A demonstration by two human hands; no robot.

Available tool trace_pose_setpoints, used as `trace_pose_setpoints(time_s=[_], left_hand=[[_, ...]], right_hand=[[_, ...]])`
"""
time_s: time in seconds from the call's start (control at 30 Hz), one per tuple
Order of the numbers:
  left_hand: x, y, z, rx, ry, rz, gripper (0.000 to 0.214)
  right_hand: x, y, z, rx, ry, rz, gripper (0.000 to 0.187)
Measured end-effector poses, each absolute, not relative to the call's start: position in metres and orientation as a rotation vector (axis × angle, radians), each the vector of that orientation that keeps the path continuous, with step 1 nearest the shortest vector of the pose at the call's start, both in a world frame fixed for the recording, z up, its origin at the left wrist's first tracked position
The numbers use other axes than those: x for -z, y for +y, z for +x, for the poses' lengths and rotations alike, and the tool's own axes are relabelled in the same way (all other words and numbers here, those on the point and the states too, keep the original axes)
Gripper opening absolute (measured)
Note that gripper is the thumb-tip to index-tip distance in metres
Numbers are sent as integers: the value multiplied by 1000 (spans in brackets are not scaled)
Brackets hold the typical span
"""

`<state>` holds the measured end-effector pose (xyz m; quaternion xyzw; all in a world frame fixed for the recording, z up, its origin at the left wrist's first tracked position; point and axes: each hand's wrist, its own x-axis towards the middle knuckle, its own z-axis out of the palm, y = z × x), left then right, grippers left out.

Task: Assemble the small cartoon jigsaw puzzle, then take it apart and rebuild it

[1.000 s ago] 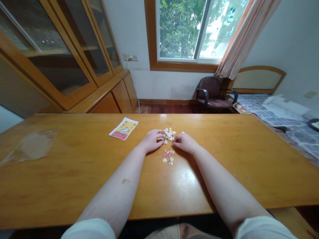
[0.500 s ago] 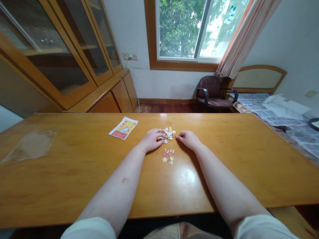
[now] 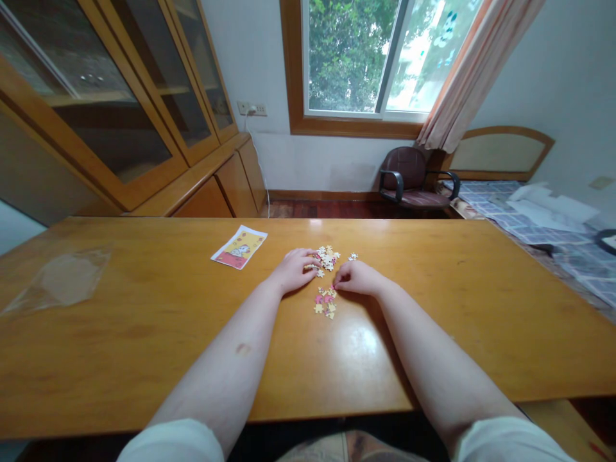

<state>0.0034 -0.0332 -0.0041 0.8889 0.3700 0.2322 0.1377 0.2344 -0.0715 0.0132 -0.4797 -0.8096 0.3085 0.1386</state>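
My left hand [image 3: 296,271] rests on the table, its fingers apart and slightly curved around the left side of a heap of puzzle pieces [image 3: 329,258]. A few pieces lie partly under those fingertips. Between the thumb and fingertips of my right hand [image 3: 357,278] a small pink puzzle piece [image 3: 334,287] is pinched, just above a group of sorted pieces [image 3: 319,308]. That group is yellow and pink and lies nearer to me than the heap. Beyond my right hand a couple of loose pieces [image 3: 353,256] sit apart from the heap.
A picture card [image 3: 239,247] in yellow and pink lies to the left on the wooden table [image 3: 158,359]. A clear plastic bag [image 3: 65,279] is at the far left. Past the table stand a glass-doored cabinet [image 3: 199,151], an office chair [image 3: 407,170] and a bed [image 3: 553,218].
My right hand has moved from the heap's right side toward me, carrying the pink puzzle piece to the sorted group. The loose pieces behind it now show. My left hand has stayed put.
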Motion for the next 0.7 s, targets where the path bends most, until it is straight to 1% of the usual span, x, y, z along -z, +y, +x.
trace_pose_setpoints(time_s=[0.03,0.1,0.2,0.27,0.47,0.6,0.7], left_hand=[[4,-33,3,-672,1070,2573,18],[3,-34,3,-669,1071,2578,18],[3,-34,3,-668,1071,2580,19],[3,-34,4,-668,1067,2579,19],[5,-33,3,-682,1052,2561,18],[4,-33,4,-680,1059,2558,18],[2,-35,4,-664,1080,2559,18]], right_hand=[[-13,-72,233,-848,-2318,-1401,8],[-13,-73,229,-648,-2238,-1505,11],[-9,-71,225,-412,-2173,-1633,25],[-5,-69,223,-383,-2194,-1661,30],[-1,-67,219,-320,-2216,-1701,18],[-2,-65,226,-299,-2183,-1712,21],[-4,-62,235,-319,-2130,-1788,20]])
